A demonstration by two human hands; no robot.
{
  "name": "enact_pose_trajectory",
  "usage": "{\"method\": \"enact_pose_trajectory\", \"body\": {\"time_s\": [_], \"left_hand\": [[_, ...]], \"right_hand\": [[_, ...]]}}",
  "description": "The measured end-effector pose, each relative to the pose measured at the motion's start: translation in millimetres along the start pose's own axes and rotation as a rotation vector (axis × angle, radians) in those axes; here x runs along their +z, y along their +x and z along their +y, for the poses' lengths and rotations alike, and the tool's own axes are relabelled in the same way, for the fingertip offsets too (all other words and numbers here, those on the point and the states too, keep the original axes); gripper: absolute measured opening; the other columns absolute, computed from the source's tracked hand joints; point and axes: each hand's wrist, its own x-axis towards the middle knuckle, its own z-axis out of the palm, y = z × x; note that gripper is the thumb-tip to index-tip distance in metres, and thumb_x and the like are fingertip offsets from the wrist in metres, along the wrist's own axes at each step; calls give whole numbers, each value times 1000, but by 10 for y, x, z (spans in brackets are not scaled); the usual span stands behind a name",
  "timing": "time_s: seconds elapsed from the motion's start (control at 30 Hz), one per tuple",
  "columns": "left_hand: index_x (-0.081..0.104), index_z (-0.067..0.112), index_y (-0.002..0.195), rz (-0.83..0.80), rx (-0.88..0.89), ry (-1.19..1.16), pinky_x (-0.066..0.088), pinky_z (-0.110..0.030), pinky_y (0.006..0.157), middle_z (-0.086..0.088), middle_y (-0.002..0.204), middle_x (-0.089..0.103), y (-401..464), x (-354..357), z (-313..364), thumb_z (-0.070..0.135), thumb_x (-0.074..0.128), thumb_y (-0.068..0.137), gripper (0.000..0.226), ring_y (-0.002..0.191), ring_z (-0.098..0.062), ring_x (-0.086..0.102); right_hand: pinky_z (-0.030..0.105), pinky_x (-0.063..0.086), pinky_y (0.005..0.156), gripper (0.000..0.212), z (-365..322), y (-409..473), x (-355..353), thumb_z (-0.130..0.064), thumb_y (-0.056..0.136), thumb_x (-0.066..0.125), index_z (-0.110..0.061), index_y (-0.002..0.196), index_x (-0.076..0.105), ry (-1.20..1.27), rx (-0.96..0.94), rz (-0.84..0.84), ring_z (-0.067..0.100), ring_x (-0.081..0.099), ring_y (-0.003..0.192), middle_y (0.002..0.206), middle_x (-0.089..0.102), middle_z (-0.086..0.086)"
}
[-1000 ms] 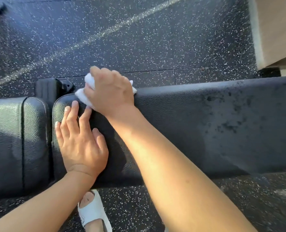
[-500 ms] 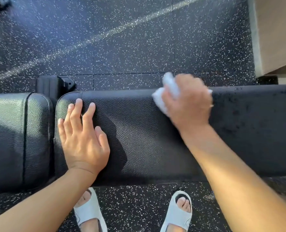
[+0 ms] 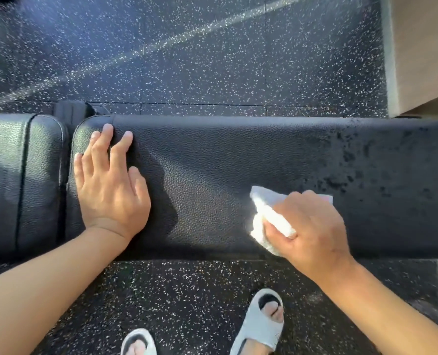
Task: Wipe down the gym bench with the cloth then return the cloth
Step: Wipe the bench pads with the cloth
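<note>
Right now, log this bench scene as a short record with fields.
left hand: flat, fingers straight, resting on the long pad near its left end
right hand: grips the white cloth, pressed to the pad near its front edge
long bench pad: black, blotchy marks toward the right
seat pad: separate, to the left
floor: black speckled rubber

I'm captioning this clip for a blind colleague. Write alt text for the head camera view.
A right hand grips a crumpled white cloth on a long black padded gym bench, while the left hand rests flat near the pad's left end. Dark blotches mark the pad's right part.
</note>
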Motion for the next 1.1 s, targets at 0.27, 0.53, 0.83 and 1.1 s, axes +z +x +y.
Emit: {"method": "enact_pose_trajectory", "body": {"time_s": [0.27,0.53,0.83,1.1], "left_hand": [[44,19,153,31,27,-28,17,-56,127,-10,169,31,3,-11,-3,28,38,96,58,155,-35,27],[46,20,153,33,27,-42,15,-52,128,-9,169,32,-6,-28,-22,27,38,96,58,156,-33,27],[41,20,157,-10,39,-57,12,-56,128,-11,171,27,-25,-55,-43,28,38,98,59,159,-33,21],[31,27,160,-121,215,113,20,-67,123,-10,168,28,64,-162,25,13,47,97,67,156,-42,21]], "right_hand": [[39,33,56,20,-993,73,493,-27,93,65,-13,79,66,-75,95,159,25,42,63,75,55,3],[43,45,63,24,-1452,174,697,-32,99,60,-12,102,73,-31,-33,23,27,53,73,86,64,6],[38,40,59,26,-254,22,-51,-41,92,59,-19,82,51,-169,516,27,29,54,73,77,53,0],[41,43,58,21,-1448,553,724,-27,78,75,-12,92,70,4,230,51,30,56,70,78,62,5]]}}
